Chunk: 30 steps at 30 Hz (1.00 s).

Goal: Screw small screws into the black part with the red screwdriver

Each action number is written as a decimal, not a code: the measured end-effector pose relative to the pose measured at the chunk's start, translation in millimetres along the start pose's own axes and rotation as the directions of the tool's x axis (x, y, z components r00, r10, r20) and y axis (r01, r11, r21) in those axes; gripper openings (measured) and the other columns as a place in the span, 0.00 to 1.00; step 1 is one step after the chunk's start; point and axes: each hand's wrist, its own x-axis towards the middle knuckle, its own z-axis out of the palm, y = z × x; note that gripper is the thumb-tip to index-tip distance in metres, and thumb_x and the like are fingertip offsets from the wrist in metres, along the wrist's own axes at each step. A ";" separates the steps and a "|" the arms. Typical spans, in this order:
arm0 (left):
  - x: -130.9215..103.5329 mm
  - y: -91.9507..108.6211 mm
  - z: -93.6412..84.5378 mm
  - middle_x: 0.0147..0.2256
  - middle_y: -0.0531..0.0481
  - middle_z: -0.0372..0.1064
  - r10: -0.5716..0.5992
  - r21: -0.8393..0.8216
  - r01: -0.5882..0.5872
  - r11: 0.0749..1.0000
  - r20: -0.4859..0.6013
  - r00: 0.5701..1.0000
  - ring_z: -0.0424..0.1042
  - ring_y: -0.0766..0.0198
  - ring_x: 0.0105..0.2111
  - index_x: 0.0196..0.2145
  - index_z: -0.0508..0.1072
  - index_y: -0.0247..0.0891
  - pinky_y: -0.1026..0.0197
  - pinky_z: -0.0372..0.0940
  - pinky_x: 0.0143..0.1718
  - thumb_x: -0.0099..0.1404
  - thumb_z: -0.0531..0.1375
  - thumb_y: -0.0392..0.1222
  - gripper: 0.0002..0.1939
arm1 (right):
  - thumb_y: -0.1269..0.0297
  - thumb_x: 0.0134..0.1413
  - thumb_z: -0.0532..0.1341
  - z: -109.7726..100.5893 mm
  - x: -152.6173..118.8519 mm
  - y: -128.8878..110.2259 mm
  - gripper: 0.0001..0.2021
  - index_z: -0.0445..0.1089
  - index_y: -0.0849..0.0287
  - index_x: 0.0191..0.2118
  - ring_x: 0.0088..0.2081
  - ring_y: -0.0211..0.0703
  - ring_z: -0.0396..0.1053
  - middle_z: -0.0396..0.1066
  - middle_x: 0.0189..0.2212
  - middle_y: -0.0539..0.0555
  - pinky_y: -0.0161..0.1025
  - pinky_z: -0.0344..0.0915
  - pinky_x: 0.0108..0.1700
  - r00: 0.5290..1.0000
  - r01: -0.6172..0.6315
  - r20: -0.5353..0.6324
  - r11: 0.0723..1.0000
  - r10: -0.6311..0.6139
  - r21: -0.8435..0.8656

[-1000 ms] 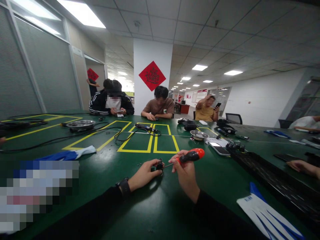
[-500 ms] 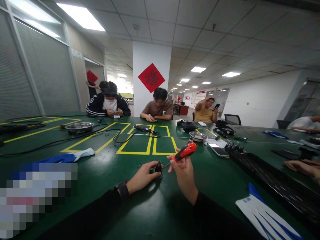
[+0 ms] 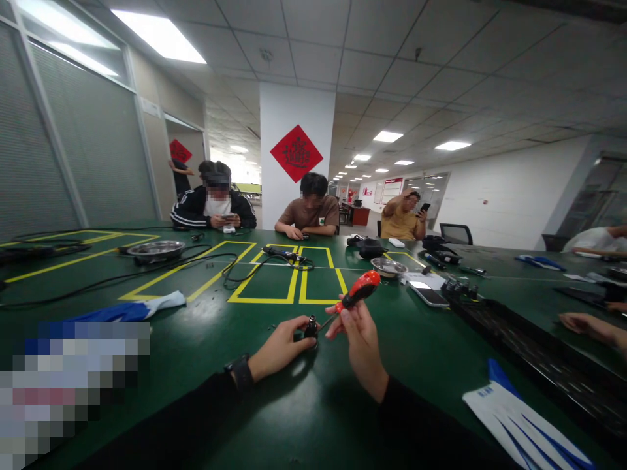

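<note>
My left hand (image 3: 281,347) is closed around a small dark cylindrical part (image 3: 311,326) with a shiny metal top, held upright low over the green tabletop (image 3: 294,418). In my right hand (image 3: 362,339) is a red and black screwdriver (image 3: 360,291), gripped near the front of its handle. The handle tilts up to the right, and the thin shaft slopes down left toward the part. Its tip is at the part's right side; whether it sits in a screw I cannot make out.
Metal bowls (image 3: 389,266) and cables stand farther back. To the right lie a phone (image 3: 427,294), a long black tray (image 3: 529,359) and a white-blue glove (image 3: 524,418); another glove (image 3: 166,301) is at left. Several people sit around the table; a co-worker's hand (image 3: 588,326) shows at right.
The screwdriver handle has shifted slightly left and down, with my right hand turning a little around it. My left hand and the dark part have barely moved.
</note>
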 end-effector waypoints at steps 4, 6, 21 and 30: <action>0.0 0.4 -0.7 0.37 0.49 0.71 0.000 0.018 0.000 1.000 -0.003 1.000 0.68 0.60 0.39 0.38 0.71 0.36 0.61 0.60 0.42 0.57 0.57 0.40 0.11 | 0.64 0.52 0.60 0.3 1.8 1.8 0.13 0.56 0.55 0.41 0.22 0.34 0.68 0.71 0.30 0.48 0.33 0.66 0.26 0.999 0.007 -0.034 1.000 -0.006 0.027; -0.2 0.5 -0.4 0.37 0.49 0.71 -0.005 0.015 0.005 1.000 0.000 1.000 0.68 0.60 0.39 0.37 0.71 0.36 0.61 0.60 0.42 0.57 0.57 0.41 0.10 | 0.65 0.50 0.62 0.2 1.5 0.7 0.14 0.56 0.55 0.40 0.22 0.34 0.69 0.70 0.29 0.47 0.34 0.67 0.26 0.999 0.003 -0.042 1.000 -0.002 0.027; -0.3 0.6 -1.0 0.38 0.48 0.72 -0.025 0.004 0.025 1.000 -0.004 1.000 0.69 0.58 0.39 0.39 0.71 0.37 0.60 0.61 0.43 0.56 0.57 0.41 0.12 | 0.64 0.51 0.61 -4.4 1.2 2.8 0.08 0.61 0.59 0.35 0.17 0.34 0.67 0.72 0.27 0.50 0.32 0.65 0.21 1.000 -0.004 -0.012 0.998 0.004 -0.066; -0.1 -4.0 0.4 0.37 0.50 0.72 -0.024 0.028 0.025 0.999 -0.028 0.999 0.69 0.59 0.37 0.38 0.71 0.37 0.61 0.61 0.42 0.56 0.58 0.42 0.12 | 0.62 0.57 0.54 -0.2 -1.9 -1.2 0.10 0.58 0.56 0.44 0.23 0.34 0.69 0.69 0.39 0.54 0.35 0.67 0.26 0.999 0.031 0.026 0.999 -0.029 -0.041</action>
